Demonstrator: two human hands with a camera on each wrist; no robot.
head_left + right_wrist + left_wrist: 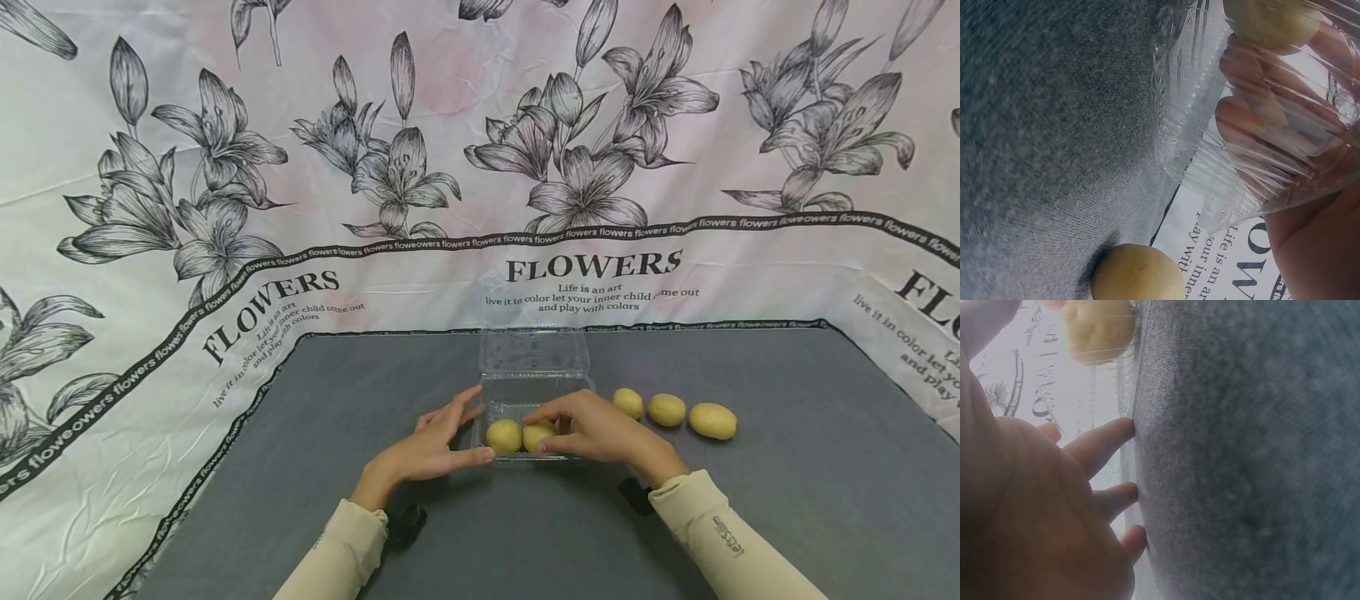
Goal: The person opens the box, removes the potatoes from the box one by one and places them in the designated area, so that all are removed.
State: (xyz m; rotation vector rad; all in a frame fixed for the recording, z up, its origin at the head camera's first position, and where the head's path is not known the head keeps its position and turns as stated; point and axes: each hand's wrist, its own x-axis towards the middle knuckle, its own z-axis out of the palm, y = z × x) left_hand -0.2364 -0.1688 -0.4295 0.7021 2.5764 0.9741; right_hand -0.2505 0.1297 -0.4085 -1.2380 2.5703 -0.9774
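Observation:
A clear plastic clamshell box (504,392) stands on the table, its lid (534,353) tipped open toward the back. Inside, a yellow potato (503,437) sits at the front left. My right hand (603,427) reaches in from the right and holds a second potato (536,435) between thumb and fingers, right beside the first. Through the clear wall, the right wrist view shows those fingers around the potato (1272,25). At the box's left side is my left hand (427,446), fingers spread and thumb toward the front corner. Its fingertips (1127,492) rest at the table surface.
Right of the box, three more potatoes lie in a row: the nearest one (627,403), a middle one (667,410) and a longer one (713,421). The grey table (517,533) ends at a white flower-printed cloth (420,292) behind and at the sides.

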